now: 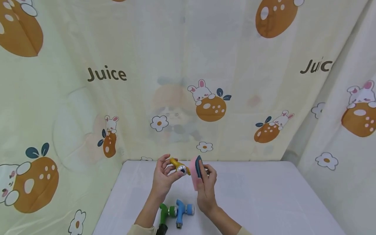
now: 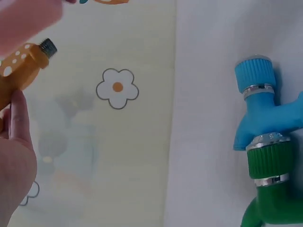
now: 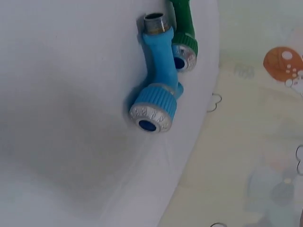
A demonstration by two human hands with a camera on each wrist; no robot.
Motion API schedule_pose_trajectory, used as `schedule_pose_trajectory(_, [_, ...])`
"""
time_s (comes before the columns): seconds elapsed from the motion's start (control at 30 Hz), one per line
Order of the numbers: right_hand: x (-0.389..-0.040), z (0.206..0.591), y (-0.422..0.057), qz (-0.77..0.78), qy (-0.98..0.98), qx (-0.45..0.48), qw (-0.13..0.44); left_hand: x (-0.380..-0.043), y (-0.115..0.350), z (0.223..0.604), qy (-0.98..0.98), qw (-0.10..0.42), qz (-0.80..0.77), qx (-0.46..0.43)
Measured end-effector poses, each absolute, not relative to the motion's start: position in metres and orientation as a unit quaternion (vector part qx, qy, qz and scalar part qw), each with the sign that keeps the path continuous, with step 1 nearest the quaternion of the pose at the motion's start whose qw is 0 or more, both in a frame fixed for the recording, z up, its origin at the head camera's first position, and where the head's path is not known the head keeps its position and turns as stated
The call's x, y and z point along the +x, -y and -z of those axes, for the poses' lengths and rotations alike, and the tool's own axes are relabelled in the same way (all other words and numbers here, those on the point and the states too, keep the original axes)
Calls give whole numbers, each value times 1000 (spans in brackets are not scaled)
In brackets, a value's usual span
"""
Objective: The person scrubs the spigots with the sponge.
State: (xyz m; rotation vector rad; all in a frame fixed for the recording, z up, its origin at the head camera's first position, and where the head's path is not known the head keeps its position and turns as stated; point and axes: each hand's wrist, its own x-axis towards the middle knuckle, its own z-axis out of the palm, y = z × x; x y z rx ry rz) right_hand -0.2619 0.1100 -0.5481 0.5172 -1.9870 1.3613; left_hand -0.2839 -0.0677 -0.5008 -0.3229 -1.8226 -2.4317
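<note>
- A pale yellow curtain (image 1: 182,65) printed with rabbits, oranges, flowers and the word "Juice" hangs behind and to both sides of a white-covered worktop (image 1: 264,199).
- The left hand (image 1: 164,176) is raised above the worktop, its fingers and thumb curled round a yellow plastic tap fitting with a silver threaded ring (image 1: 180,167).
- In the left wrist view the yellow fitting (image 2: 19,68) shows white dots and a dark threaded end.
- The right hand (image 1: 207,189) is just beside it, fingers and thumb pinching a pink sponge with a dark blue scouring face (image 1: 196,171), held upright on edge and close to the fitting's ringed end.
- Below the hands, on the worktop, lie a blue plastic tap fitting (image 1: 182,210) and a green plastic tap fitting (image 1: 164,215), side by side and touching.
- The right wrist view shows the blue fitting's (image 3: 156,90) ribbed cap and metal threaded end, with the green fitting (image 3: 183,33) behind it.
</note>
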Motion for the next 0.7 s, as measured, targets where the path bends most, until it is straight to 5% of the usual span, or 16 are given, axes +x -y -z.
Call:
schedule_pose_trajectory(0.4, [-263,534,-110,-392,822,180,373,-281,60,505,719,143,666,-134])
schedule_pose_trajectory(0.7, [-265,538,-118,-446,808,207,325,-280,61,503,799,88,572,-166])
